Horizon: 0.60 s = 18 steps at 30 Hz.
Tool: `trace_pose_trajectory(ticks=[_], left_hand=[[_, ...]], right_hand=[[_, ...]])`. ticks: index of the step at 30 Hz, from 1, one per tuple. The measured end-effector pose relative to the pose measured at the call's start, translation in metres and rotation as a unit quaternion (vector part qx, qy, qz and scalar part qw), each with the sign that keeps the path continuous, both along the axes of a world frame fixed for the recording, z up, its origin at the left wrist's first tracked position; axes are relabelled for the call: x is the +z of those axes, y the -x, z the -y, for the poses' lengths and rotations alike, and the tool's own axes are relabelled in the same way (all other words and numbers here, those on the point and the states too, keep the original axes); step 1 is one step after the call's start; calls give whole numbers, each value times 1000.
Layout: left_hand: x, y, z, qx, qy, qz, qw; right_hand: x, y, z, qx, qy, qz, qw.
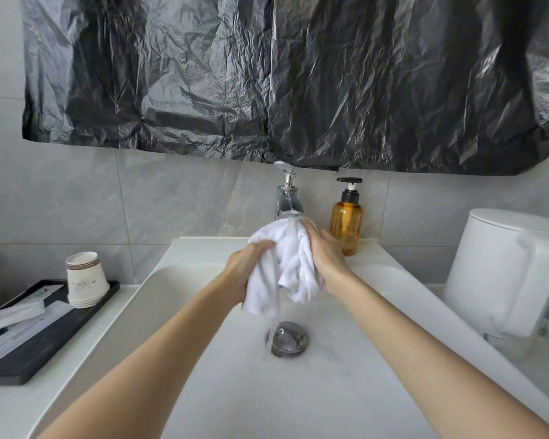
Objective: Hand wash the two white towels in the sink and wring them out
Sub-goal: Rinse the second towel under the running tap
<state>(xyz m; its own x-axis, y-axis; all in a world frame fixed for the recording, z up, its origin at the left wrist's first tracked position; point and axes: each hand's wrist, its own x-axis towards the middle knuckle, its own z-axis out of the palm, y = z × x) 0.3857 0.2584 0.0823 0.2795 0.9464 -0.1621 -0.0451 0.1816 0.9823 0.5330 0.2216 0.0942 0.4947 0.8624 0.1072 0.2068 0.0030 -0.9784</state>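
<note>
A bunched white towel (287, 264) hangs over the white sink (184, 327), right under the chrome tap (286, 201). Water runs from the tap onto the towel and streams off its lower corner onto the metal drain plug (287, 343). My left hand (246, 267) grips the towel's left side. My right hand (325, 258) clasps its right side, fingers up near the spout. I cannot tell whether the bundle is one towel or two; no separate second towel is in view.
An amber pump bottle (346, 221) stands on the sink's back ledge, right of the tap. A black tray (35, 340) with paper cups (84, 280) and wrapped items lies on the left counter. A white toilet tank (507, 274) is at right. Black plastic sheeting (282, 77) covers the wall above.
</note>
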Motion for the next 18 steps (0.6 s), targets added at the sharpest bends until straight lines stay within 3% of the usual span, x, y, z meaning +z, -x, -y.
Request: trace_pose_trajectory(ticks=[3,8,10,14,18], left_hand=[[0,1,-3,17,25,31,999],[-3,4,-6,52,20,62,997],[-4,6,-8,37,21,69,997],[5,1,0,-42,-28,48,998],[5,-9,13,-49,-136,-27,989]], right_hand=[[4,3,6,14,-3,97,995],[-12,9,11,157,-64,174,970],[-22,11,9,158,-80,205,963],[-21,16,5,51,-109,142,983],[-9,16,9,20,-120,99,988]])
